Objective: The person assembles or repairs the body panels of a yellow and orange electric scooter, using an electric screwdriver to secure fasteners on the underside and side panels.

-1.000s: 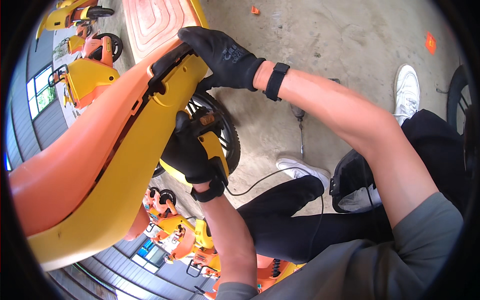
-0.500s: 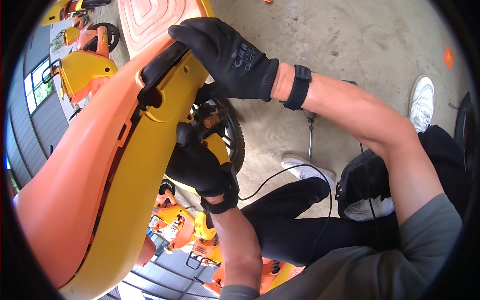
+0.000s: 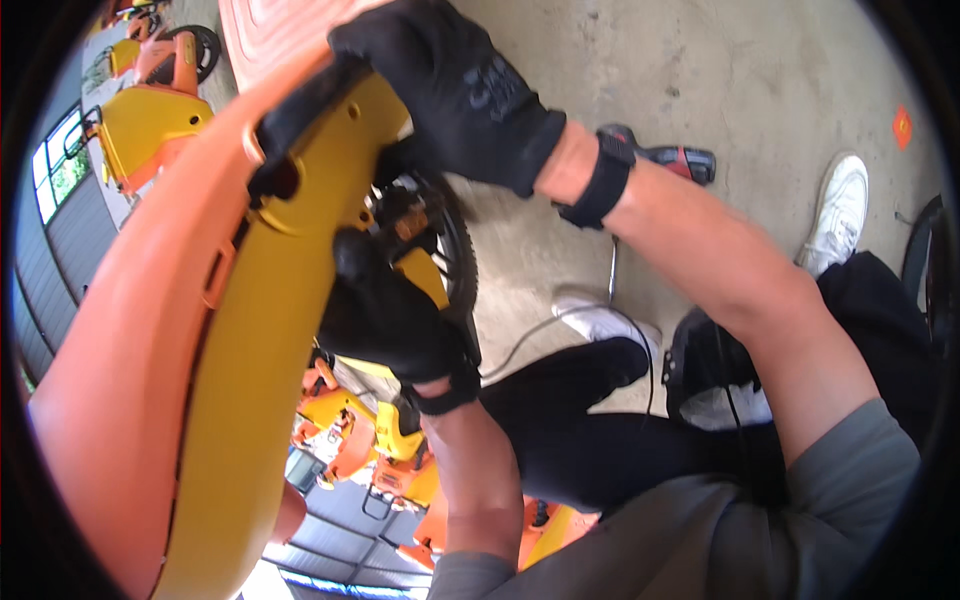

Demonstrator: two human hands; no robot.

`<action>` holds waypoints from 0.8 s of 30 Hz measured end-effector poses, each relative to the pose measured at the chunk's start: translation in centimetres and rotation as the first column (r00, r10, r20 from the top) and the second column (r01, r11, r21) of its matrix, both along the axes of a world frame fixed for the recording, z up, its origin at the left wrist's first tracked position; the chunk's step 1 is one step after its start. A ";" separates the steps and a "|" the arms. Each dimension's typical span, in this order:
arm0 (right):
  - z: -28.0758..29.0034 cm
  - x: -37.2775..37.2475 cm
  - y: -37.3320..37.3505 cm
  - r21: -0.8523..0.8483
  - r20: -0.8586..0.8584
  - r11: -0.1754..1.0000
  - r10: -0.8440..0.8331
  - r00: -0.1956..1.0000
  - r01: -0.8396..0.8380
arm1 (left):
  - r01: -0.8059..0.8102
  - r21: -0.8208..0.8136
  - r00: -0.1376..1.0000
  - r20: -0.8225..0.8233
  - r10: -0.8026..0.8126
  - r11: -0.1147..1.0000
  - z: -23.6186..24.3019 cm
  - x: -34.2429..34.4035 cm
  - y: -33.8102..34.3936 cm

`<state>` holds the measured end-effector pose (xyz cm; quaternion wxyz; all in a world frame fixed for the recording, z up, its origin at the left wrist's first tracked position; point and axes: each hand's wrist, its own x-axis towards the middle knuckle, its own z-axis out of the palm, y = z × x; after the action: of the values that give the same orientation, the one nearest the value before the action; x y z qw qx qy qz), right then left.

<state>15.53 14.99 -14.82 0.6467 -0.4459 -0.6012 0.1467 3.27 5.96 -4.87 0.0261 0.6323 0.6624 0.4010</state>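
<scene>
Both my hands wear black gloves at an orange and yellow scooter body [image 3: 235,330], which leans across the left side. My right hand [image 3: 450,95] curls over the upper end of a black trim piece [image 3: 300,105], set between the orange shell and the yellow side panel. Lower down, my left hand [image 3: 385,310] is closed beside the yellow panel's right edge, thumb up. Its other fingers are partly hidden, and what they grip does not show. Behind the hands are dark mechanical parts and a black-tyred wheel [image 3: 455,250].
A red and black power drill [image 3: 685,162] with a long bit lies on the concrete floor beyond my right forearm. From my left wrist strap a black cable [image 3: 560,318] loops across. White shoes [image 3: 840,205] are on the floor. Several similar scooters [image 3: 150,130] stand at the left and below.
The view has shifted slightly, and the scooter body now sits a little further left. More of the drill shows past my right forearm. Both hands keep their places on the scooter.
</scene>
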 end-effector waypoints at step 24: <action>-6.1 -4.1 -5.0 0.198 -0.815 0.431 -0.427 -0.392 -0.880 | 0.090 -0.249 0.996 0.007 -0.092 0.964 0.4 0.0 0.9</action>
<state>11.44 10.03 -20.91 0.4532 -0.1245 0.2048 0.8586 3.27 6.81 -4.45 0.1223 0.6546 0.6778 0.3116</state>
